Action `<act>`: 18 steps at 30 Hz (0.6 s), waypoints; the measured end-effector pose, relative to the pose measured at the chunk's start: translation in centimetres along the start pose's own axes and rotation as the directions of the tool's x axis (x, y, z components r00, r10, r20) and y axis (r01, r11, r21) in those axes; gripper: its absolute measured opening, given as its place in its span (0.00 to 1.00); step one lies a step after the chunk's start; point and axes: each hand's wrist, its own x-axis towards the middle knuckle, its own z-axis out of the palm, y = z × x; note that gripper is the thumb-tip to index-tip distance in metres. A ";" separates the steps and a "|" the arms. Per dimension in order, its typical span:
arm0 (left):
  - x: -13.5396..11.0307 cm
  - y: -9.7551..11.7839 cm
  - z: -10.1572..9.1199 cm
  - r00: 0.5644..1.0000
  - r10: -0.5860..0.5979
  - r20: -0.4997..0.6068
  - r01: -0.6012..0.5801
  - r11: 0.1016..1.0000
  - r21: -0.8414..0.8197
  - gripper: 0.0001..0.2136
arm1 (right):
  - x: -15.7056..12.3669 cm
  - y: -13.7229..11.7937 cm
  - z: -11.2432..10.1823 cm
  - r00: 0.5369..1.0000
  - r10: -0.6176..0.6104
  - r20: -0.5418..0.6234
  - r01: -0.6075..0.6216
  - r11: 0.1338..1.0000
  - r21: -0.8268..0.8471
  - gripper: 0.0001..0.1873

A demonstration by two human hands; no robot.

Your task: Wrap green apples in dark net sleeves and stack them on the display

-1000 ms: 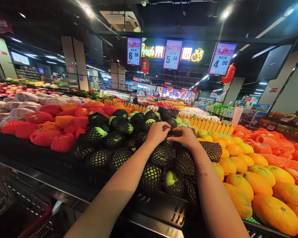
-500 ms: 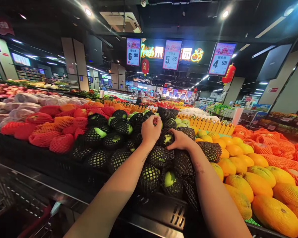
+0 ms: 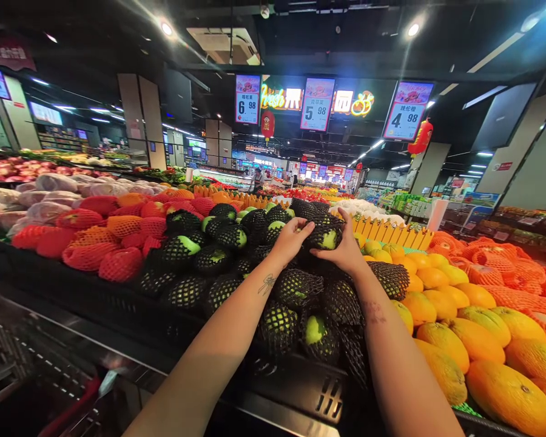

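Two hands meet on one netted green apple (image 3: 325, 238) at the top of the heap. The left hand (image 3: 292, 238) is half closed, its fingers (image 3: 306, 226) curled over the apple's left and upper side and pressed into the black foam net. The right hand (image 3: 347, 247) is looser: its palm lies against the apple's right side, its thumb (image 3: 344, 216) points up and away, and the other digits spread round the far side, partly hidden. The apple is clasped between the two hands, with a patch of green skin showing through the net between them. I cannot tell whether it is lifted clear or touching the fruit under it.

It sits at the crest of a pile of green apples in black nets (image 3: 277, 315), stacked in a black crate (image 3: 300, 382). Left of that pile lie fruits in red nets (image 3: 118, 264). Just to the right are oranges (image 3: 430, 276), and nearer the camera, yellow melons (image 3: 505, 388). A yellow picket divider (image 3: 382, 229) runs behind the oranges. Price signs (image 3: 317, 103) hang overhead.
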 end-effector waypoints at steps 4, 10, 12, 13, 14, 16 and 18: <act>-0.7 -0.4 0.6 0.986 0.021 0.168 -0.019 1.000 -0.015 0.26 | 0.2 0.5 0.1 0.997 -0.002 -0.083 0.007 0.998 0.056 0.59; -0.5 -0.3 0.6 0.997 -0.024 -0.079 0.024 1.000 -0.001 0.18 | 0.4 1.2 -0.2 0.965 0.261 0.039 -0.257 0.895 0.364 0.42; -0.5 0.2 0.4 0.992 -0.078 -0.097 0.068 0.992 -0.107 0.17 | 0.4 1.2 -0.3 0.951 0.304 0.052 -0.294 0.844 0.449 0.33; -0.6 0.4 0.4 0.991 -0.097 -0.094 0.083 0.986 -0.144 0.18 | 0.5 1.2 -0.4 0.947 0.319 0.043 -0.302 0.833 0.463 0.30; -0.7 0.5 0.4 0.990 -0.110 -0.087 0.095 0.982 -0.165 0.18 | 0.5 1.1 -0.4 0.945 0.327 0.027 -0.301 0.830 0.471 0.28; -0.8 0.7 0.5 0.988 -0.140 -0.061 0.126 0.973 -0.194 0.18 | 0.5 1.0 -0.4 0.944 0.331 0.008 -0.294 0.824 0.484 0.27; -0.8 0.7 0.6 0.981 -0.188 -0.036 0.174 0.954 -0.245 0.17 | 0.6 0.8 -0.6 0.945 0.328 0.007 -0.288 0.820 0.494 0.26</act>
